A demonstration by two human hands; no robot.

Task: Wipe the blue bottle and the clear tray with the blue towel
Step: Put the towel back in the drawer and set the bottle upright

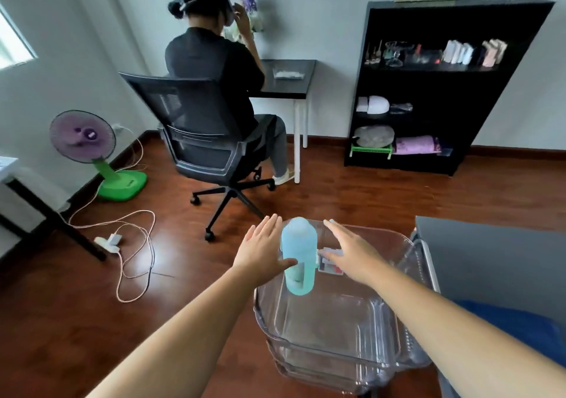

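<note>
A light blue bottle (298,257) stands upright in the clear tray (324,348), toward its far end. My left hand (263,250) is just left of the bottle, fingers spread, thumb reaching toward its side. My right hand (352,252) hovers over the tray to the right of the bottle, fingers apart and holding nothing. The blue towel (520,327) lies at the right edge of the view, partly behind my right forearm.
A dark grey table (490,253) stands to the right of the tray. A small card or packet (329,266) lies in the tray. Ahead, a person sits on an office chair (199,140) at a desk. A fan (88,140), loose cables (134,244) and a black shelf (444,85) stand on the wooden floor.
</note>
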